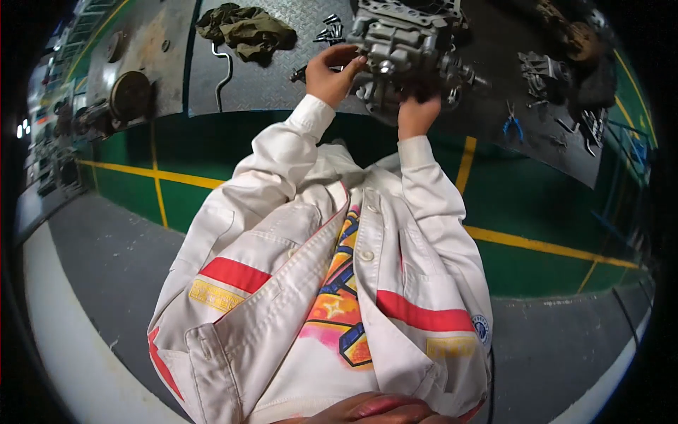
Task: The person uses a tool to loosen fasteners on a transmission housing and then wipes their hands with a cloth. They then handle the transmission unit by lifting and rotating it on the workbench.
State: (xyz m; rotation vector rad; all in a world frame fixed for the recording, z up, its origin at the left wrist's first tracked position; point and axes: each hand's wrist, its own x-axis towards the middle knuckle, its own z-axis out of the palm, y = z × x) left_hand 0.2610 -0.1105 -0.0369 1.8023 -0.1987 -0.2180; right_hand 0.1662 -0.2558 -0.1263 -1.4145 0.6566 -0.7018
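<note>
A grey cast-metal engine unit (404,44) stands at the near edge of the metal workbench (282,81). Against its left side is my left hand (330,74), with the thumb and fingers closed on the casting's edge. My right hand (419,115) reaches in at the unit's lower front. Its fingers disappear into the dark among the metal parts, so their grip is hidden. To the right of that hand a shaft-like part (466,73) sticks out of the unit. Just left of my left hand lies a small dark metal piece (299,73).
Left on the bench lie a crumpled olive cloth (244,32), a bent metal rod (224,74) and several bolts (330,30). On the right are blue-handled pliers (513,126), a metal casting (544,74) and loose tools (587,131). A round metal part (131,95) sits far left.
</note>
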